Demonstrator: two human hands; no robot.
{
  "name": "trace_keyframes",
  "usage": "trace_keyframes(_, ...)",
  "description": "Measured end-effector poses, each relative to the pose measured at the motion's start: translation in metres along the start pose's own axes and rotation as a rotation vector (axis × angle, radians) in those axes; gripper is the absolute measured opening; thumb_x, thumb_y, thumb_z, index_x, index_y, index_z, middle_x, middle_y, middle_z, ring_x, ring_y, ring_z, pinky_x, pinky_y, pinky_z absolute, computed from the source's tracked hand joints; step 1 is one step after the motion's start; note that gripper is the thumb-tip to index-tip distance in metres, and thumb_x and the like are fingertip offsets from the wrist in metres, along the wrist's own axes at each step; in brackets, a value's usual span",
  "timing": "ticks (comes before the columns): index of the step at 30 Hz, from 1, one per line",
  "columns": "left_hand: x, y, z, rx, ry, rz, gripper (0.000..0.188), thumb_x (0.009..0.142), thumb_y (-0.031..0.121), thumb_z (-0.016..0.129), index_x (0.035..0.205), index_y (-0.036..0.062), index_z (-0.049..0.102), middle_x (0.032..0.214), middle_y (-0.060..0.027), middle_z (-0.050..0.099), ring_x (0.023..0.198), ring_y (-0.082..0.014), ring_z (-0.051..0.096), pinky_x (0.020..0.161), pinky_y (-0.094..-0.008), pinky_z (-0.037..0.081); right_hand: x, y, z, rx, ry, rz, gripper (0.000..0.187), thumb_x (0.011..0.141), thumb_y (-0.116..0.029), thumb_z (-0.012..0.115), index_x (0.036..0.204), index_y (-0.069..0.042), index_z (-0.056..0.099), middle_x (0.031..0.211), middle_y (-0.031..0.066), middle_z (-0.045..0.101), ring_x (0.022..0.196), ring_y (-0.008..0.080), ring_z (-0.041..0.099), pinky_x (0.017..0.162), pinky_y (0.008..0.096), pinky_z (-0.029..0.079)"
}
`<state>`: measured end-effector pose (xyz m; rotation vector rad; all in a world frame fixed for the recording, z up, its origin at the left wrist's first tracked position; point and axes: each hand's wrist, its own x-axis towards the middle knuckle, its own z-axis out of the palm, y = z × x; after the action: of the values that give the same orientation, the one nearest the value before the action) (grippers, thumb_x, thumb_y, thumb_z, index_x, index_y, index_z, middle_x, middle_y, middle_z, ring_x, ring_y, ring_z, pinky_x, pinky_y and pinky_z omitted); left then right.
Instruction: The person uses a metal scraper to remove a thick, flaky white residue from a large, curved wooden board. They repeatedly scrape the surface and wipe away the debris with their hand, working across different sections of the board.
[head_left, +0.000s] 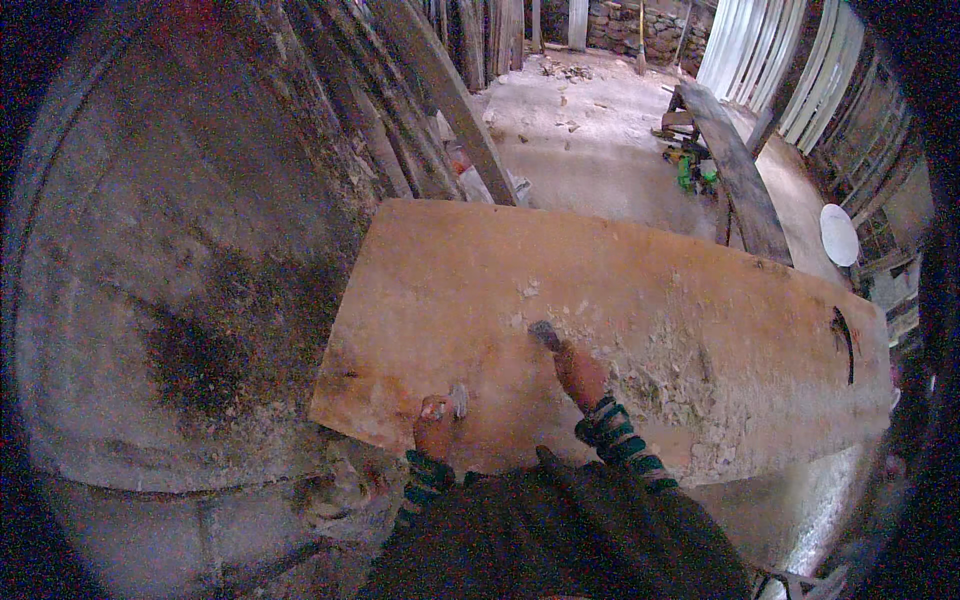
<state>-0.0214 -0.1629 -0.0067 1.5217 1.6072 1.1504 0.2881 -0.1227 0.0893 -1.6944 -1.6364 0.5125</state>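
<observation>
A wide tan wooden board (450, 270) lies in front of me, with pale flaky clumps (665, 380) spread over its middle and right part. My right hand (582, 376) is closed around a small dark tool with a flat end, which looks like a scraper (544, 334); its tip meets the board near the centre. Close to the board's near edge, my left hand (434, 430) is closed, fingers curled, at a small pale grey piece (459, 401). What that piece is cannot be made out. Striped green cuffs cover both wrists.
A dark curved strip (846, 345) lies on the board's right end. Long planks (440, 90) lean at the far left beside a big grey stained surface (150, 250). Beyond the board are a plank bench (735, 165), a green tool (690, 172) and a white round object (839, 235).
</observation>
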Motion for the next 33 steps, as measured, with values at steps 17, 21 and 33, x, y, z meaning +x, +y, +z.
trace_keyframes(17,-0.052,-0.024,-0.014,0.319,-0.007,0.114,0.018,0.098,0.023,0.069,0.113,0.0145,0.068,0.094,-0.0040,0.072,0.076,-0.0169,0.069,0.064,-0.0323,0.057,0.034,-0.019,0.020,-0.090,-0.304,-0.007,0.025,0.101,-0.025,0.054,0.118,-0.009,0.062,0.098,0.0214,0.070,0.087,0.0457,0.068,0.073,0.0567,0.053)
trace_keyframes(21,-0.043,-0.049,-0.020,0.333,-0.073,0.188,0.021,0.098,0.023,0.067,0.118,0.0142,0.069,0.103,-0.0052,0.071,0.084,-0.0204,0.070,0.069,-0.0336,0.058,0.070,0.000,0.083,-0.074,-0.214,-0.064,0.024,0.101,-0.028,0.055,0.118,-0.012,0.059,0.088,0.0224,0.070,0.076,0.0468,0.067,0.064,0.0601,0.051)
trace_keyframes(33,0.241,-0.047,-0.025,0.485,-0.287,0.261,0.035,0.099,0.018,0.059,0.134,0.0096,0.059,0.125,-0.0152,0.065,0.102,-0.0337,0.068,0.079,-0.0456,0.058,0.084,-0.005,0.088,-0.354,-0.193,0.399,0.035,0.102,-0.041,0.053,0.112,-0.011,0.068,0.094,0.0221,0.073,0.089,0.0463,0.070,0.076,0.0570,0.055)
